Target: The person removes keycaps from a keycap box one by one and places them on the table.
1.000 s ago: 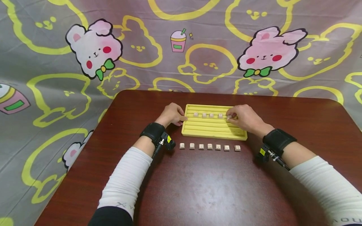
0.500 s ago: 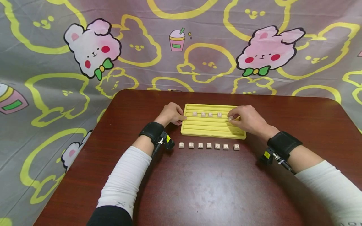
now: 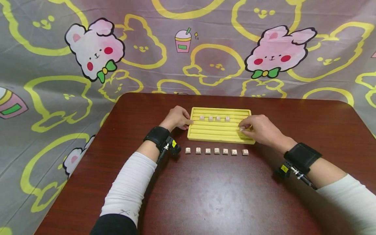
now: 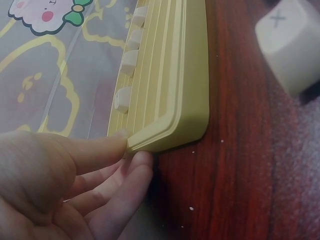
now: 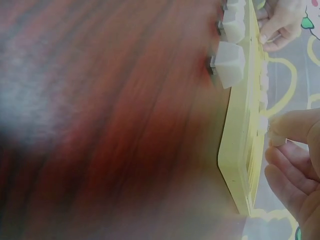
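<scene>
A yellow ridged tray (image 3: 217, 132) lies on the table, several pale keycaps (image 3: 218, 118) standing in a line along one of its upper grooves. At its left edge my left hand (image 3: 177, 118) grips the rim; the left wrist view shows the thumb on top and fingers (image 4: 134, 172) against the side. Over the tray's right part, my right hand (image 3: 259, 129) pinches another keycap (image 3: 242, 128) between thumb and fingertips. That keycap is partly covered by the fingers; whether it touches the tray I cannot tell.
In front of the tray, several more keycaps (image 3: 216, 151) form a row on the dark red wooden table (image 3: 217, 189). One keycap (image 4: 287, 45) looms close in the left wrist view, marked with a cross. A patterned cloth (image 3: 147, 78) hangs behind the table.
My right hand has moved right and nearer to me, carrying the pinched keycap away from the line of keycaps in the tray. My left hand has stayed on the tray's edge.
</scene>
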Tool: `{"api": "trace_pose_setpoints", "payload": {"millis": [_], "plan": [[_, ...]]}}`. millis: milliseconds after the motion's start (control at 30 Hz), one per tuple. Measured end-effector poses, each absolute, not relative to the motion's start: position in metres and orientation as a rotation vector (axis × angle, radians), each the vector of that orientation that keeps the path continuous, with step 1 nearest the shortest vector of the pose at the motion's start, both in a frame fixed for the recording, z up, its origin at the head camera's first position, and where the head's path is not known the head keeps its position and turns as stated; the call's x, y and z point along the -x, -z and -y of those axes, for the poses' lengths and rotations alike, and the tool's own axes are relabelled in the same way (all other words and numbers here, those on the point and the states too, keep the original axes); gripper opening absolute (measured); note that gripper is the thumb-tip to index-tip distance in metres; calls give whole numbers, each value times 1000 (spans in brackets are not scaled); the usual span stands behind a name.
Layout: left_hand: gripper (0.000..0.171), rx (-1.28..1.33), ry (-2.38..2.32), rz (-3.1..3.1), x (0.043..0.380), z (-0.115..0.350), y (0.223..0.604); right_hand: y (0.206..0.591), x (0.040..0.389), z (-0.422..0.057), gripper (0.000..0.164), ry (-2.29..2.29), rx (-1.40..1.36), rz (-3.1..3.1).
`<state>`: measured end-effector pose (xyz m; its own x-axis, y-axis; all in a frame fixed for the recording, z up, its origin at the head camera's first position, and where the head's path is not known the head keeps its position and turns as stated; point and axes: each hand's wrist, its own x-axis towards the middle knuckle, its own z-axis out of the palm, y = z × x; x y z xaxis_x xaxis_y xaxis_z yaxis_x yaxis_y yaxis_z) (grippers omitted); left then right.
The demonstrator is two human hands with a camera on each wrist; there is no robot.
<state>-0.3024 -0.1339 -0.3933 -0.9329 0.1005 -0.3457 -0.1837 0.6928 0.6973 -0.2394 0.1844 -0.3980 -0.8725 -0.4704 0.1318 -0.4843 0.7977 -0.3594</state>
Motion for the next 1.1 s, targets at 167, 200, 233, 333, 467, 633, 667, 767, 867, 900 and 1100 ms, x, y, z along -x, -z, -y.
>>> {"api": "trace_pose_setpoints", "payload": {"millis": [167, 200, 233, 333, 467, 633, 667, 767, 867, 900, 1100], "plan": [[22, 77, -1096, -2548, 303, 134, 393, 399, 233, -188, 19, -597, -835, 2906], [22, 79, -1094, -2549, 303, 134, 393, 399, 232, -189, 19, -592, -843, 2900], [22, 79, -1092, -2549, 303, 134, 393, 398, 230, -190, 19, -586, -849, 2897], [22, 77, -1089, -2550, 303, 134, 393, 397, 226, -191, 18, -568, -856, 2894], [22, 77, -1095, -2550, 303, 134, 392, 396, 221, -193, 18, -557, -845, 2897], [21, 67, -1102, -2547, 303, 133, 393, 396, 215, -197, 19, -569, -844, 2891], [21, 64, -1101, -2548, 303, 133, 393, 396, 214, -198, 20, -573, -846, 2890], [21, 63, -1102, -2551, 303, 134, 393, 395, 212, -199, 20, -586, -849, 2884], [22, 66, -1111, -2550, 303, 134, 393, 395, 210, -200, 21, -596, -844, 2886], [22, 67, -1115, -2548, 303, 134, 393, 395, 209, -201, 21, -598, -844, 2885], [22, 71, -1113, -2536, 302, 134, 391, 395, 201, -203, 20, -609, -859, 2869]]}}
